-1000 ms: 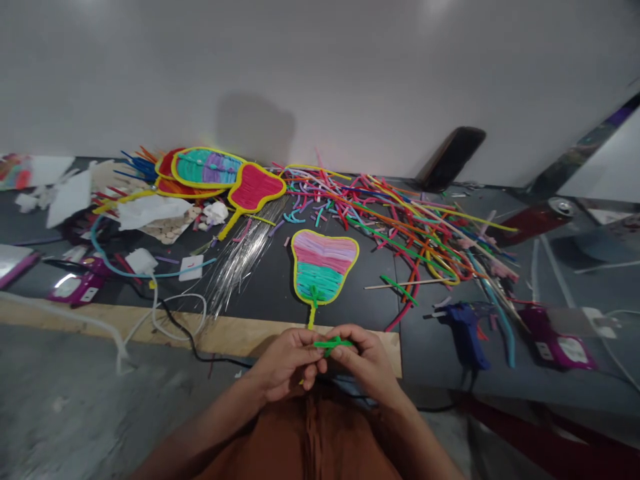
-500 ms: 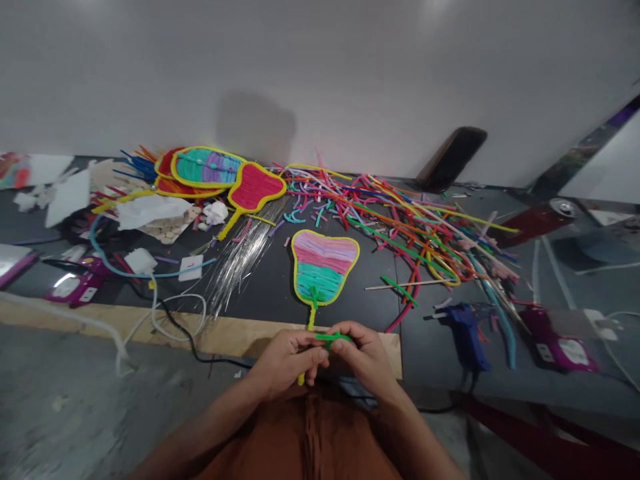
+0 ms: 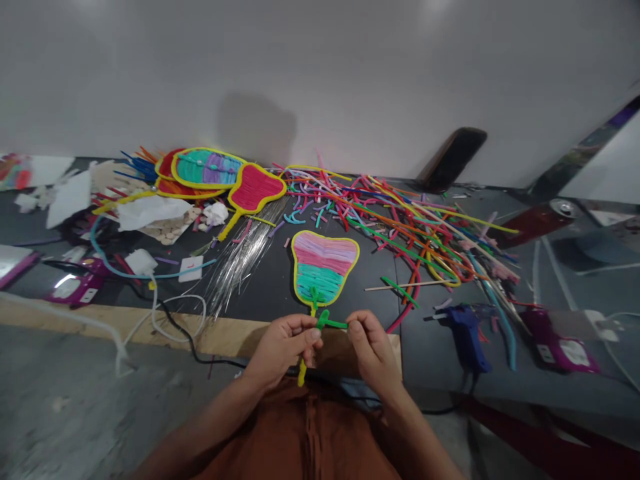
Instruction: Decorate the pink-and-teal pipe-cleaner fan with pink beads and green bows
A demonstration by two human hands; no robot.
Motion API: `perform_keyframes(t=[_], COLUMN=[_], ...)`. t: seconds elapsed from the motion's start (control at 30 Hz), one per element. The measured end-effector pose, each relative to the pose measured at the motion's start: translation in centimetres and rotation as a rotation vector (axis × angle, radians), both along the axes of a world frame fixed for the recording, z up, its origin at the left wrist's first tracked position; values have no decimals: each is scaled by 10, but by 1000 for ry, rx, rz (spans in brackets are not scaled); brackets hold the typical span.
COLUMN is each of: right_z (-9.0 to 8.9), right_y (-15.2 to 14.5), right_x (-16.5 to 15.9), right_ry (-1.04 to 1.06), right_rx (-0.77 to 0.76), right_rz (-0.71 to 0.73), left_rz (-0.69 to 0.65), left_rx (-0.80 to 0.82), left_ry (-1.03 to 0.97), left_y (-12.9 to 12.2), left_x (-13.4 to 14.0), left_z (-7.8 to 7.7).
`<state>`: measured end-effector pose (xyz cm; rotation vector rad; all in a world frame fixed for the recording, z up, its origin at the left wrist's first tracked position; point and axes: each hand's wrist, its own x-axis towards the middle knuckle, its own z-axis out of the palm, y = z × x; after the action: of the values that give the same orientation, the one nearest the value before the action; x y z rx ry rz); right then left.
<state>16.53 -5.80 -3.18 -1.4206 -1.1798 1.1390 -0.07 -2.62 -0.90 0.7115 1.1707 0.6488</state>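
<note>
Seemingly shaping green stem — finger-pinched in left hand and right hand — next likely calling for steady, gentle tension

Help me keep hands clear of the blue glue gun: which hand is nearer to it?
Right. The right hand is left of the blue glue gun, apart from it; the left hand is farther left, beyond the right hand.
</note>
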Motion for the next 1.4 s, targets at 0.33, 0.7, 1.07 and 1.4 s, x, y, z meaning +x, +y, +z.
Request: perform_keyframes(t=[0.33, 0.7, 1.07, 1.4], right_z=[-12, -1, 5, 7], right_y=[0, 0, 8, 4], right_x=[-22, -7, 7, 9], right_ry=[-406, 293, 562, 147], right_rx=[266, -44, -164, -130], right_rz=[-15, 181, 503, 272], left_rz=[-24, -43, -481, -281], left_rx=[164, -38, -235, 159], left_ry=[60, -204, -354, -15], left_y=[-5, -2, 4, -7], left_x=[5, 4, -10, -2], left_z=[-11, -3, -5, -2])
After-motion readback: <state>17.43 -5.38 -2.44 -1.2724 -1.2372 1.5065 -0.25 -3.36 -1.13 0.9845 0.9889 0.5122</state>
